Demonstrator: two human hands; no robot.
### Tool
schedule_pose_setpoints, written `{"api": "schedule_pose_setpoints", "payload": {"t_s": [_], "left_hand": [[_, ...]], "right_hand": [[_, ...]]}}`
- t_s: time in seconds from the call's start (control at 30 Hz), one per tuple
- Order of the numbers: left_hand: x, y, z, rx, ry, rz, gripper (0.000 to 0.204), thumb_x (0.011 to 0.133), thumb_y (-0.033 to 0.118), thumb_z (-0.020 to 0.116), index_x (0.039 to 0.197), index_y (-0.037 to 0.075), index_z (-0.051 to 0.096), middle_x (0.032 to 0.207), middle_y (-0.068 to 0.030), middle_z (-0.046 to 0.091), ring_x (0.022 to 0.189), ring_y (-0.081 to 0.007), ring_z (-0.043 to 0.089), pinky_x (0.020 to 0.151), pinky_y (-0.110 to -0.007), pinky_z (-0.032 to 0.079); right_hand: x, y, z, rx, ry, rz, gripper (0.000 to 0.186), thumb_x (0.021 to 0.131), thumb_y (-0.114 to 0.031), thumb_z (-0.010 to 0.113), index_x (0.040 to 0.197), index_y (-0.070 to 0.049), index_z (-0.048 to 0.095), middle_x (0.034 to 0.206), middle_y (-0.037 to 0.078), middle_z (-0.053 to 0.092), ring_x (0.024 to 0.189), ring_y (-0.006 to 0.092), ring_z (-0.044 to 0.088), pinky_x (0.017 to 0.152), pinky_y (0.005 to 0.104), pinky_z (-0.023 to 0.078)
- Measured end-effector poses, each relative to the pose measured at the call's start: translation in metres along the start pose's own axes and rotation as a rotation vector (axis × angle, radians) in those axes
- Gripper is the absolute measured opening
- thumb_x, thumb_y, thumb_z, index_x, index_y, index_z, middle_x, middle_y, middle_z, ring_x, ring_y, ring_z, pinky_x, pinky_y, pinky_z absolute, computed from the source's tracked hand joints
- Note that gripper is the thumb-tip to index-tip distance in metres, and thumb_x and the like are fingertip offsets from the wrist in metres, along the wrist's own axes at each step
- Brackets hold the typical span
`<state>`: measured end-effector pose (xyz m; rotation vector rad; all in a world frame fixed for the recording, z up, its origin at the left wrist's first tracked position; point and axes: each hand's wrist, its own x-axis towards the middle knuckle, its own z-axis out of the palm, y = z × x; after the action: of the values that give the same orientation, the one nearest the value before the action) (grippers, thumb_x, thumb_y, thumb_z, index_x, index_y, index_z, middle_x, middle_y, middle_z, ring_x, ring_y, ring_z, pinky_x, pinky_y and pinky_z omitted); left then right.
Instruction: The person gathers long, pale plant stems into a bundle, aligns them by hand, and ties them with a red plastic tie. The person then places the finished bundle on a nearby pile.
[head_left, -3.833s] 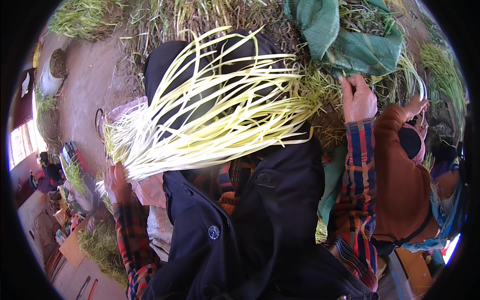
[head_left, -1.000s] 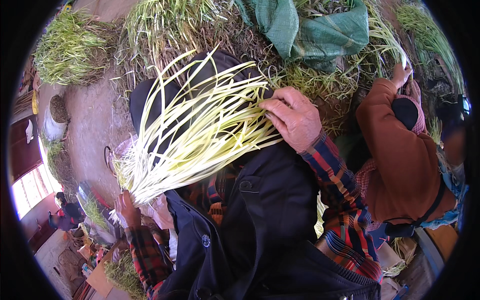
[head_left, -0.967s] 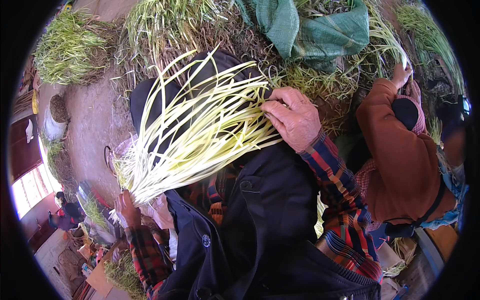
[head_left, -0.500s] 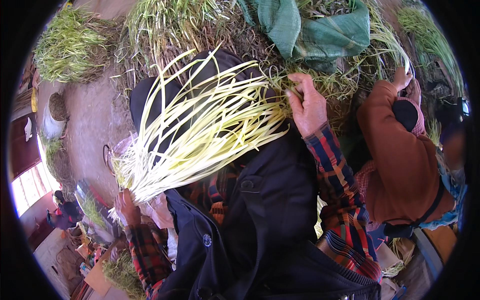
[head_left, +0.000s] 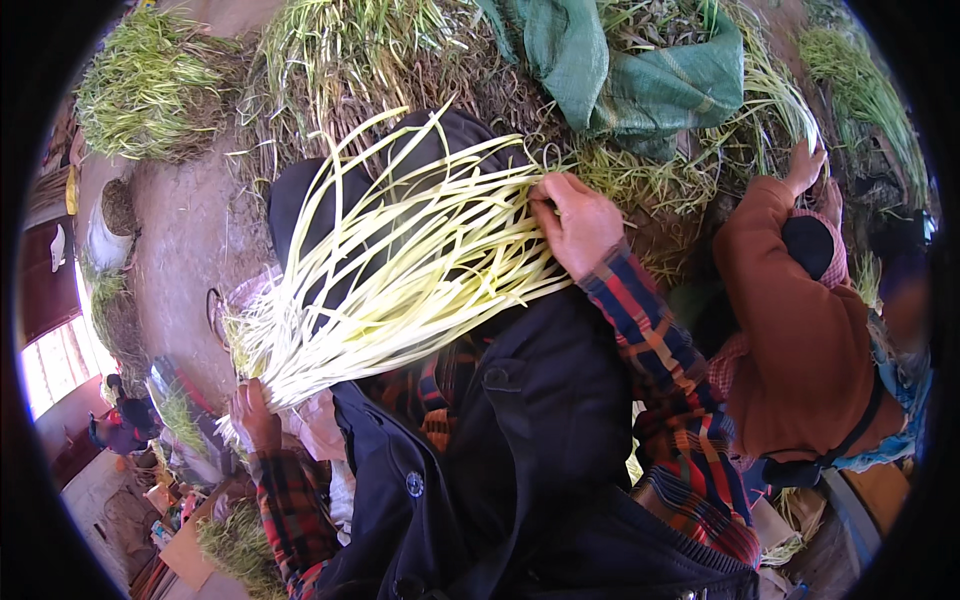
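Bare packed earth (head_left: 185,250) forms the ground, with loose heaps of green, grass-like stalks (head_left: 340,50) spread over its far part. Landmark: the bundle of pale yellow-green leaves (head_left: 400,270), which lies across the person's dark-clothed lap.

Bundle: long, flat, strap-shaped blades, smooth and limp, fanned wide at the far end and gathered tight into a whitish base at the near left end.

Left hand (head_left: 255,415): at the gathered base of the bundle. Grip closed around the base, fingers wrapped over the stems. Sleeve is red-and-dark plaid fabric.

Right hand (head_left: 580,225): at the fanned right edge of the bundle. Fingers curled onto the blades, knuckles up, pinching into the leaf tips; how many blades the grip has hold of cannot be told. Sleeve is the same plaid.

Surroundings, relative to the bundle:
- Beyond it to the right: a crumpled green woven sack (head_left: 640,70), coarse mesh texture, lying on the stalks.
- To its right: a second person in a rust-brown jacket (head_left: 800,330), bent forward, one hand (head_left: 805,165) reaching into the green stalks.
- Under it: a black jacket (head_left: 540,440) with a round button, which hides the person's legs.
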<state>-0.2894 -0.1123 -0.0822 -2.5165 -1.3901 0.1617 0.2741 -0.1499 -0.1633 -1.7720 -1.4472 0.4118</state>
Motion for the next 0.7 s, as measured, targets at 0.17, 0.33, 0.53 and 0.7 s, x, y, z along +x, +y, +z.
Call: {"api": "schedule_pose_setpoints", "payload": {"t_s": [0.17,0.33,0.53,0.7], "left_hand": [[0.003,0.007,-0.004,-0.021,0.025,-0.013,0.029,0.078,0.000,0.059,0.106,0.001,0.058,0.085,-0.0147,0.056,0.079,-0.0359,0.058,0.068,-0.047,0.045],[0.008,0.015,-0.009,-0.014,0.005,-0.030,0.025,0.078,0.003,0.060,0.103,0.002,0.060,0.082,-0.0130,0.055,0.077,-0.0330,0.057,0.069,-0.045,0.045],[0.013,0.022,-0.017,-0.007,0.017,-0.038,0.031,0.073,0.000,0.062,0.104,0.002,0.058,0.085,-0.0121,0.055,0.080,-0.0320,0.058,0.073,-0.045,0.045],[0.013,0.021,-0.021,0.009,0.073,-0.020,0.031,0.074,0.000,0.061,0.105,0.002,0.058,0.085,-0.0122,0.054,0.079,-0.0317,0.057,0.073,-0.044,0.046]], "right_hand": [[0.002,0.041,0.003,-0.147,0.027,0.312,0.013,0.086,-0.011,0.059,0.096,-0.009,0.053,0.091,0.019,0.065,0.080,0.0444,0.064,0.070,0.0537,0.049],[-0.009,0.058,-0.019,-0.495,-0.242,0.337,0.042,0.080,-0.011,0.067,0.119,-0.021,0.059,0.118,0.007,0.056,0.113,0.0337,0.055,0.089,0.0545,0.046],[0.035,-0.009,-0.037,-0.541,-0.015,-0.001,0.044,0.077,-0.009,0.073,0.119,-0.018,0.063,0.120,0.005,0.057,0.107,0.0292,0.059,0.087,0.0465,0.049],[0.065,-0.092,-0.008,-0.227,-0.017,-0.566,0.034,0.079,0.002,0.067,0.111,-0.010,0.068,0.112,0.011,0.066,0.099,0.0286,0.068,0.085,0.0383,0.058]]}}
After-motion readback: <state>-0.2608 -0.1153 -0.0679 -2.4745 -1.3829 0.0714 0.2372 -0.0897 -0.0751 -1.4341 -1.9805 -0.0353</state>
